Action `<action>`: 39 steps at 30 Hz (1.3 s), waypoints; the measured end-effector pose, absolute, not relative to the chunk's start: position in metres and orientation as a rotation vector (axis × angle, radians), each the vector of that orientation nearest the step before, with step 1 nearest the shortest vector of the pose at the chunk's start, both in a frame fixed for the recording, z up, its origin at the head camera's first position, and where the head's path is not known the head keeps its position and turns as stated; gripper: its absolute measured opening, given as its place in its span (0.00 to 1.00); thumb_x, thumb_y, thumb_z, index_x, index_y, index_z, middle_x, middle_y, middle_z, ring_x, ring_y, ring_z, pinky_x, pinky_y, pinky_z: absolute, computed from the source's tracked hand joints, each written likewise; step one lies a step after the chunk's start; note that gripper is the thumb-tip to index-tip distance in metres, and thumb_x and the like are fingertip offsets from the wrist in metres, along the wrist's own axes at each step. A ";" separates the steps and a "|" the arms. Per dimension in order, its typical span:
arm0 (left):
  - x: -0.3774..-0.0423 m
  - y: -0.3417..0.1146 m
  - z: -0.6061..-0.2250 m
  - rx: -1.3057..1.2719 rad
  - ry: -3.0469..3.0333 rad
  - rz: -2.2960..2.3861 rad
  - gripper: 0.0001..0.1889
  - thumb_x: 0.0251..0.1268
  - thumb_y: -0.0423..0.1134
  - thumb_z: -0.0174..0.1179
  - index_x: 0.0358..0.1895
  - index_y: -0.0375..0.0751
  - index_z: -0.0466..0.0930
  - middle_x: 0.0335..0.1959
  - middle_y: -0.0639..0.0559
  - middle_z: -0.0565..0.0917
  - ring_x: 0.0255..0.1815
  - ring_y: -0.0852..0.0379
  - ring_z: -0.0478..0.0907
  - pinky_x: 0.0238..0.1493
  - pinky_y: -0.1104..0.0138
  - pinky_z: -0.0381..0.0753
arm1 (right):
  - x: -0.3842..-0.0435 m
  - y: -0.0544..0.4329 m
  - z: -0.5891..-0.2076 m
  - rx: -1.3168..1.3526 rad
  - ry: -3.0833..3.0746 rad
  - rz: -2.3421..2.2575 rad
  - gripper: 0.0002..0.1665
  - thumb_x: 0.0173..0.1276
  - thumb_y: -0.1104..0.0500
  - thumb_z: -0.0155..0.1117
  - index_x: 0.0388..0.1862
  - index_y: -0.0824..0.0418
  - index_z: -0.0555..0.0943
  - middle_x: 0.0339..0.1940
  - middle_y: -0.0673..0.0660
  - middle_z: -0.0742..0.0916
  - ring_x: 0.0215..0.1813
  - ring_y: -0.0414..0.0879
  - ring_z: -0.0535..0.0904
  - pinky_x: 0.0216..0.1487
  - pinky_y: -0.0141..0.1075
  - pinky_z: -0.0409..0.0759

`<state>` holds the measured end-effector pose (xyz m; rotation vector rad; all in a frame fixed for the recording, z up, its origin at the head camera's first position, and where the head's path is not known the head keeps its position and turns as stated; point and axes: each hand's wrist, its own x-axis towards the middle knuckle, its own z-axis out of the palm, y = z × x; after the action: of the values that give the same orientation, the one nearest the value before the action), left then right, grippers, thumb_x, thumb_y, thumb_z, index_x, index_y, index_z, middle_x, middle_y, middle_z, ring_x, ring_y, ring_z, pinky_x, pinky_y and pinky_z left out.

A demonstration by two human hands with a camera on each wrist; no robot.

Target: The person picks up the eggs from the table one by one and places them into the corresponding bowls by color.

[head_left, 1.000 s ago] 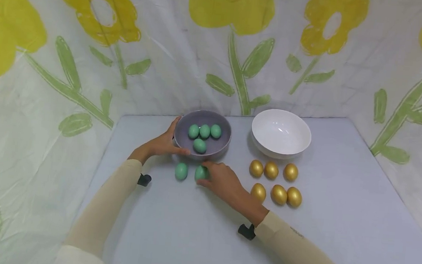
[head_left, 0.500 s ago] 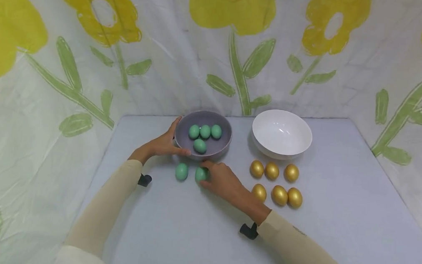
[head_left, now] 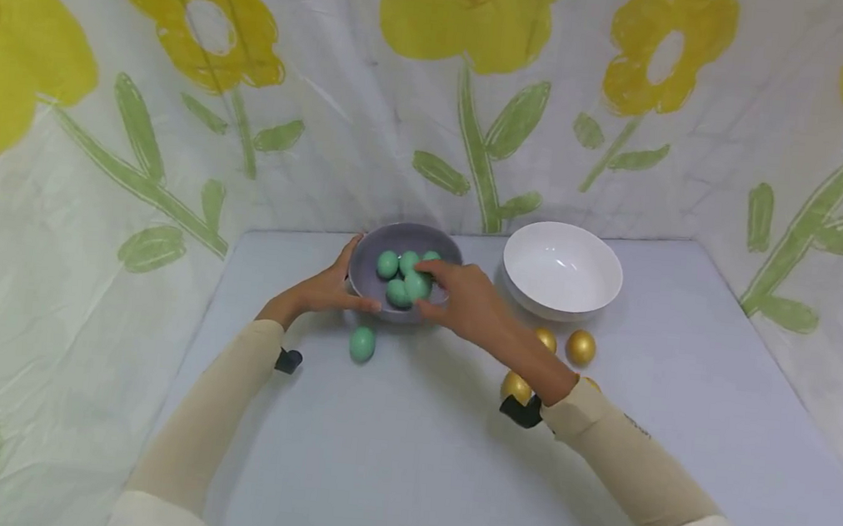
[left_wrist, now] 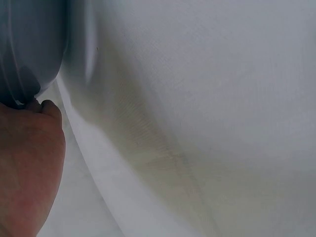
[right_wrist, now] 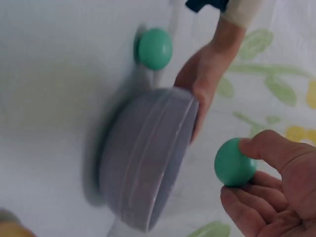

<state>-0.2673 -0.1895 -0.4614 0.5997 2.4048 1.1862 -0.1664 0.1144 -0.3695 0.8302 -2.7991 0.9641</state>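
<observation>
My right hand (head_left: 474, 305) pinches a green egg (right_wrist: 235, 162) between thumb and fingers, held over the mouth of a purple-grey bowl (head_left: 405, 316). Inside that bowl lie several more green eggs (head_left: 387, 264), partly covered in the head view by the held egg and the fingers. My left hand (head_left: 325, 290) grips the bowl from its left side, thumb along the front and fingers around the side. One green egg (head_left: 362, 345) rests on the table just in front of the bowl. In the left wrist view, the left hand (left_wrist: 29, 163) touches the bowl's outer wall.
A white bowl (head_left: 562, 271) stands to the right of the purple-grey one, with nothing in it. Several golden eggs (head_left: 581, 348) lie in front of it, some hidden under the right forearm. A flowered white sheet (head_left: 340, 156) hangs behind the table (head_left: 376, 443).
My right hand has picked the green egg off the table and carried it up and forward over the purple-grey bowl. My left hand has stayed on the bowl.
</observation>
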 end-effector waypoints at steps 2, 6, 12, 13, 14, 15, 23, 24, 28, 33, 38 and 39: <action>-0.267 -0.190 -0.461 0.604 2.401 1.190 0.75 0.55 0.61 0.79 0.86 0.57 0.19 0.89 0.44 0.35 0.88 0.40 0.37 0.82 0.37 0.48 | -0.178 0.115 -0.366 0.821 -2.815 0.939 0.32 0.68 0.58 0.77 0.70 0.61 0.81 0.47 0.57 0.91 0.37 0.46 0.80 0.44 0.39 0.84; -0.267 -0.189 -0.461 0.609 2.392 1.197 0.74 0.57 0.56 0.79 0.86 0.54 0.19 0.89 0.42 0.35 0.88 0.39 0.37 0.82 0.38 0.47 | -0.197 0.113 -0.367 0.843 -2.873 0.912 0.32 0.69 0.61 0.76 0.71 0.63 0.79 0.56 0.59 0.90 0.44 0.48 0.84 0.51 0.41 0.85; -0.266 -0.188 -0.462 0.610 2.403 1.191 0.75 0.56 0.59 0.80 0.86 0.56 0.19 0.89 0.43 0.35 0.88 0.41 0.38 0.82 0.39 0.48 | -0.222 0.101 -0.387 0.861 -3.017 0.751 0.30 0.68 0.65 0.75 0.69 0.64 0.81 0.58 0.58 0.89 0.57 0.50 0.84 0.62 0.44 0.82; -0.265 -0.188 -0.462 0.614 2.406 1.192 0.76 0.55 0.61 0.79 0.86 0.57 0.19 0.89 0.44 0.35 0.88 0.41 0.38 0.82 0.39 0.48 | -0.225 0.098 -0.391 0.859 -3.036 0.690 0.29 0.67 0.65 0.75 0.68 0.63 0.82 0.57 0.58 0.89 0.57 0.50 0.85 0.61 0.44 0.83; -0.265 -0.188 -0.462 0.610 2.405 1.190 0.76 0.54 0.62 0.79 0.86 0.57 0.19 0.89 0.45 0.35 0.88 0.41 0.38 0.82 0.39 0.48 | -0.228 0.096 -0.395 0.860 -3.049 0.623 0.29 0.66 0.65 0.76 0.66 0.63 0.83 0.56 0.58 0.90 0.56 0.51 0.85 0.60 0.45 0.83; -0.264 -0.188 -0.462 0.609 2.405 1.184 0.76 0.55 0.62 0.79 0.86 0.58 0.19 0.89 0.45 0.35 0.88 0.41 0.38 0.82 0.39 0.48 | -0.230 0.094 -0.399 0.865 -3.063 0.556 0.28 0.66 0.65 0.77 0.66 0.62 0.84 0.56 0.58 0.90 0.57 0.51 0.85 0.60 0.45 0.83; -0.264 -0.190 -0.462 0.627 2.416 1.187 0.76 0.54 0.62 0.79 0.86 0.58 0.20 0.89 0.46 0.35 0.88 0.41 0.39 0.82 0.39 0.49 | -0.235 0.079 -0.407 0.948 -3.097 0.416 0.16 0.67 0.65 0.77 0.53 0.59 0.88 0.35 0.52 0.86 0.41 0.49 0.79 0.44 0.43 0.80; -0.264 -0.190 -0.462 0.624 2.417 1.191 0.76 0.54 0.63 0.80 0.86 0.59 0.20 0.89 0.46 0.36 0.88 0.42 0.39 0.82 0.39 0.49 | -0.237 0.078 -0.407 0.955 -3.093 0.405 0.14 0.67 0.64 0.76 0.51 0.58 0.88 0.33 0.51 0.84 0.39 0.48 0.78 0.43 0.43 0.80; -0.265 -0.192 -0.462 0.609 2.405 1.184 0.75 0.55 0.63 0.79 0.86 0.62 0.19 0.89 0.47 0.36 0.88 0.42 0.39 0.82 0.38 0.50 | -0.239 0.072 -0.412 0.958 -3.069 0.395 0.10 0.67 0.65 0.77 0.46 0.58 0.89 0.30 0.49 0.83 0.36 0.47 0.77 0.41 0.42 0.80; -0.264 -0.192 -0.462 0.608 2.405 1.187 0.75 0.55 0.62 0.79 0.86 0.61 0.19 0.89 0.48 0.35 0.88 0.42 0.39 0.81 0.38 0.50 | -0.240 0.065 -0.417 0.932 -3.077 0.400 0.04 0.68 0.66 0.75 0.37 0.57 0.88 0.28 0.51 0.82 0.34 0.47 0.73 0.39 0.40 0.78; -0.265 -0.190 -0.462 0.604 2.404 1.193 0.74 0.56 0.60 0.79 0.86 0.60 0.19 0.89 0.47 0.35 0.88 0.42 0.40 0.82 0.39 0.50 | -0.241 0.060 -0.417 0.863 -3.123 0.402 0.09 0.69 0.67 0.72 0.30 0.56 0.84 0.25 0.51 0.79 0.32 0.46 0.72 0.31 0.38 0.77; -0.266 -0.190 -0.462 0.601 2.401 1.196 0.74 0.56 0.59 0.79 0.86 0.59 0.19 0.89 0.47 0.35 0.88 0.42 0.39 0.82 0.38 0.49 | -0.241 0.059 -0.417 0.857 -3.127 0.393 0.09 0.70 0.67 0.72 0.30 0.56 0.85 0.25 0.51 0.80 0.31 0.46 0.72 0.31 0.38 0.77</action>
<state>-0.2655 -0.1899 -0.4618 0.6012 2.4012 1.1962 -0.2411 0.0588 -0.4171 0.8568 -3.1267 0.3930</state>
